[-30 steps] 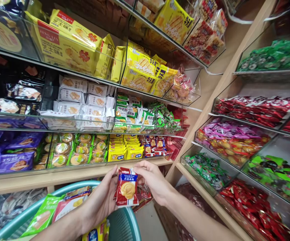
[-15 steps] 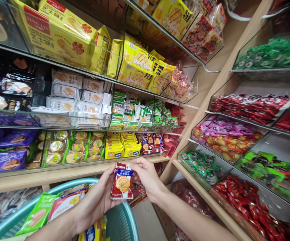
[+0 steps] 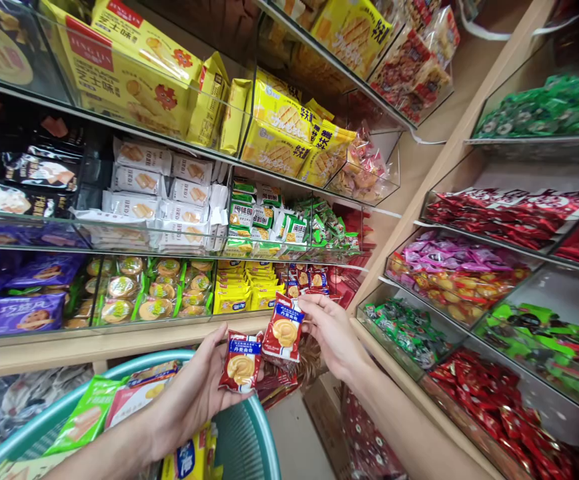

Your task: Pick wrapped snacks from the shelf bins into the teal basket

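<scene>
Just above the rim of a teal basket [image 3: 265, 427], my left hand [image 3: 194, 383] holds a red and blue cookie packet [image 3: 242, 363] on its palm side, fingers curled round it. My right hand [image 3: 332, 333] pinches a second cookie packet [image 3: 283, 330] by its top corner, to the right of the first and a little higher. Both packets face the camera. Similar cookie packets [image 3: 309, 279] lie in the clear bin behind my right hand. Green, pink and yellow snack packs lie in the basket, partly hidden by my left forearm.
A wooden shelf edge [image 3: 134, 333] runs behind my hands below clear bins of yellow packs [image 3: 232, 293], round cakes [image 3: 121, 287] and purple packs [image 3: 27, 313]. On the right stand more bins, with green candies [image 3: 407, 327] and red candies [image 3: 499, 407]. Wrapped bags lie beneath.
My right hand has moved up and right, carrying one packet away from my left hand. Two packets now show apart, where one showed before. The view has shifted slightly.
</scene>
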`<state>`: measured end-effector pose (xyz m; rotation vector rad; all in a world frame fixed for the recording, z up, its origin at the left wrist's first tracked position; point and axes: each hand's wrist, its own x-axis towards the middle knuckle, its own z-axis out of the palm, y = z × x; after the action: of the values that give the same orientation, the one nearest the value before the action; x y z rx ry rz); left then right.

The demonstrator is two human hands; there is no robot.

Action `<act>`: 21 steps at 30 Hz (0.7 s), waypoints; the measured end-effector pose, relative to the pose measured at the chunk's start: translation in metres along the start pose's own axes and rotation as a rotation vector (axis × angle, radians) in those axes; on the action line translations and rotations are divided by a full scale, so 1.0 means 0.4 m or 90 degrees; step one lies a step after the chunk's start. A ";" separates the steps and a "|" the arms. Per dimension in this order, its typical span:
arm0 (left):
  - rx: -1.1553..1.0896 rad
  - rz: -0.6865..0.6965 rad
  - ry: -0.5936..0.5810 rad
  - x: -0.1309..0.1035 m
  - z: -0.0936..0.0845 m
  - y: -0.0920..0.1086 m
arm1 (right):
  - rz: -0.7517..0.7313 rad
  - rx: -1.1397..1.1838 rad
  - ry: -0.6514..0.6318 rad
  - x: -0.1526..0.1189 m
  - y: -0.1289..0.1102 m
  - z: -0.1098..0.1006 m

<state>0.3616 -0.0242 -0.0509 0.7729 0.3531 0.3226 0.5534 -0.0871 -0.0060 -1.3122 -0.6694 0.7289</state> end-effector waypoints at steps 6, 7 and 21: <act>0.004 -0.003 0.003 -0.010 0.012 0.002 | 0.007 -0.008 0.011 -0.005 0.006 -0.008; 0.004 -0.003 0.005 -0.011 0.013 0.001 | 0.009 -0.010 0.009 -0.006 0.009 -0.007; -0.020 0.016 0.110 0.000 0.024 -0.030 | 0.037 -0.071 -0.082 -0.050 0.089 0.096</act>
<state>0.3674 -0.0383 -0.0529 0.7211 0.4998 0.4193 0.5077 -0.0761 -0.0365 -1.4003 -0.7871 0.8387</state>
